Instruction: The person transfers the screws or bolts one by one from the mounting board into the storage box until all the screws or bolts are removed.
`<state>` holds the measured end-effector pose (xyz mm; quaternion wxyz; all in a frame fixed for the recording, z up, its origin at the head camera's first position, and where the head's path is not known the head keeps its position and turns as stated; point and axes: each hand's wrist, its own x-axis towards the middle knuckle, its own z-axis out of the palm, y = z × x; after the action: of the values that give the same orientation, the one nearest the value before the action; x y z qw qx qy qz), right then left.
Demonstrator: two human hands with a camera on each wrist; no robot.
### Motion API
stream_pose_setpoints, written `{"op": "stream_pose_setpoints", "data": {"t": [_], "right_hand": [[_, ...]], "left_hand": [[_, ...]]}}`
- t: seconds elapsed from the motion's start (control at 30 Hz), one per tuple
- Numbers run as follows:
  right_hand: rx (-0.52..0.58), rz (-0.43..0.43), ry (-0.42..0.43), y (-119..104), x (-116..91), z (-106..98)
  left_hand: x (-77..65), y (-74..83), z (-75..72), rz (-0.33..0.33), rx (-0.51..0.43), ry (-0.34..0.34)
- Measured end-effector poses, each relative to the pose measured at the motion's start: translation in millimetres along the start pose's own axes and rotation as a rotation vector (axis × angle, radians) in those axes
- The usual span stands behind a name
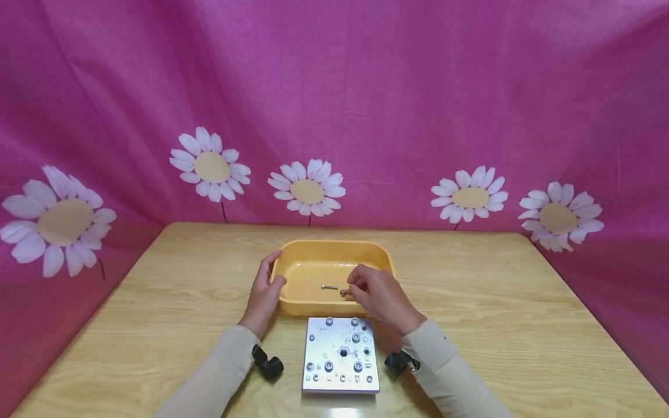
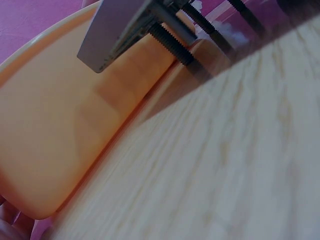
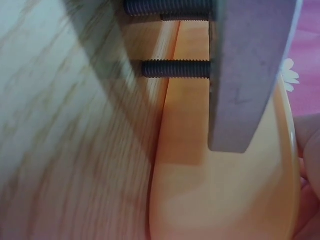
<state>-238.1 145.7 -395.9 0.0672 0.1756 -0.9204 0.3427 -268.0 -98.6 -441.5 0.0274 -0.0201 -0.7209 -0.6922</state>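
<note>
In the head view my left hand [image 1: 263,295] grips the left end of a yellow plastic tray [image 1: 334,307], thumb over the rim and fingers along the outside. My right hand [image 1: 380,290] reaches over the tray's right front side with curled fingers. Its fingertips pinch a small metal screw [image 1: 343,292], whose head shows at their left and whose shank is mostly hidden. Another socket head screw [image 1: 329,287] lies on the tray floor just to the left. Close before the tray is a silver metal plate [image 1: 340,377] bearing several bolts in its top.
Threaded bolt ends [image 3: 177,69] stick out below the plate and hold it above the wooden table [image 1: 470,325]. Black wrist cameras [image 1: 268,364] flank the plate. A pink curtain [image 1: 387,104] with daisies hangs behind and along the sides.
</note>
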Motion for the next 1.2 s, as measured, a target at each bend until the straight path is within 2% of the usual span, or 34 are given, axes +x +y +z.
{"op": "stream_pose_setpoints", "data": {"t": [0.1,0.17,0.33,0.4,0.73,1.03,1.2], "right_hand": [[0.02,-0.012,0.008,1.4,0.9,-2.3],[0.037,-0.018,0.02,2.4,0.7,-4.1],[0.088,0.007,0.044,2.1,-0.6,-11.0],[0.101,0.0,0.049,0.2,-1.2,-14.8],[0.133,-0.087,0.037,-27.6,-9.3,-36.1],[0.101,-0.246,0.093,-58.7,-21.8,-50.7],[0.1,-0.28,0.057,-69.5,-30.2,-56.9]], "left_hand": [[1.1,0.4,-0.3,0.004,0.0,0.0],[-2.9,7.6,-0.1,-0.007,0.004,-0.003],[-4.6,5.6,0.2,-0.011,0.013,-0.003],[-1.3,-2.4,0.0,0.001,0.013,0.001],[0.4,-1.7,0.8,0.002,0.029,0.012],[-0.7,-0.9,0.3,0.01,0.021,0.007],[-0.1,-0.9,-0.7,0.008,0.017,0.002]]}}
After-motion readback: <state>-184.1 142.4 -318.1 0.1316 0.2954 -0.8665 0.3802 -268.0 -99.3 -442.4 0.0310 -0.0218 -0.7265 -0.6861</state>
